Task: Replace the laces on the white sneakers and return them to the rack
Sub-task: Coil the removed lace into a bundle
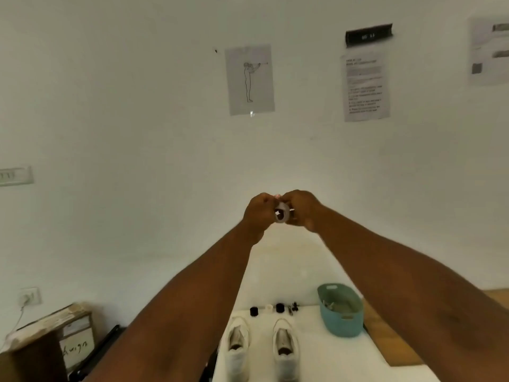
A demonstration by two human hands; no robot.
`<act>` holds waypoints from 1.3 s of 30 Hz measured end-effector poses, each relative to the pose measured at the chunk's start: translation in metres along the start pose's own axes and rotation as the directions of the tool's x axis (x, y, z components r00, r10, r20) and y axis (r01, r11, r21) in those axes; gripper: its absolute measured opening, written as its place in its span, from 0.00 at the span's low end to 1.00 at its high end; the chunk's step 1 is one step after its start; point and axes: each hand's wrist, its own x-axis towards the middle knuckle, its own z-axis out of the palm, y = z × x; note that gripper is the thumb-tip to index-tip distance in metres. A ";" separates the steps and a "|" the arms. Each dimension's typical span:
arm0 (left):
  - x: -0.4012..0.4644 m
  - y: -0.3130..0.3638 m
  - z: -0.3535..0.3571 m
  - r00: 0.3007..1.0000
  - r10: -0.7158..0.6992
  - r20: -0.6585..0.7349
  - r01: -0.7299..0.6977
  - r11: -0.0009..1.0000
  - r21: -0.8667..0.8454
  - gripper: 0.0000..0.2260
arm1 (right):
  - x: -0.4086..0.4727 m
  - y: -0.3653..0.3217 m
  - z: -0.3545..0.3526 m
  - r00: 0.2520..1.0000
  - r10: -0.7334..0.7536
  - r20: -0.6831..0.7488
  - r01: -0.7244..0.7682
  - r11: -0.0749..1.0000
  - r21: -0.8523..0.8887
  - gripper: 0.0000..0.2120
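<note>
white wall (137,119) fills most of the head view, carrying a line-drawing sheet (249,79), a text sheet (366,88) and a black label (368,35). white desk (344,362), low in view, bears:
- white sneakers, pair, unlaced: left sneaker (237,346) and right sneaker (285,347), side by side, apart, long axes roughly parallel and running toward the wall, toes pointing that way, openings facing up.
- small black and white items (271,308), in a row just beyond the toes; too small to identify.
- teal basket (341,312), right of the sneakers, contents indistinct.

both arms extend forward, raised high above the desk in front of the wall. left hand (257,213) and right hand (303,209) meet, fingers of each curled around a small pale roll (282,213) held between them; whether it is coiled lace or tape cannot be told. its open centre faces the camera.

cardboard box (55,340) stands at lower left, under a wall socket (29,296).
</note>
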 end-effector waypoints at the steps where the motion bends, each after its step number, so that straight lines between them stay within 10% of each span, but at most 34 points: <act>1: 0.000 -0.003 -0.002 0.999 -0.031 0.015 0.032 0.998 -0.061 0.10 | 0.001 0.003 -0.005 0.998 0.001 0.067 0.001 1.000 -0.026 0.06; 7: 0.023 -0.086 -0.008 0.958 -0.274 0.082 0.284 0.946 -0.157 0.08 | 0.038 0.079 -0.012 0.975 0.013 0.224 0.018 0.990 -0.138 0.02; 26: 0.011 -0.389 0.010 0.679 -0.732 -0.064 0.721 0.680 -0.129 0.14 | 0.129 0.386 0.000 0.872 0.468 -0.140 -0.486 0.862 -0.142 0.07; 39: 0.026 -0.519 0.030 0.784 -0.602 -0.149 0.617 0.782 0.090 0.02 | 0.265 0.566 -0.015 0.792 0.380 -0.477 -0.592 0.668 -0.451 0.08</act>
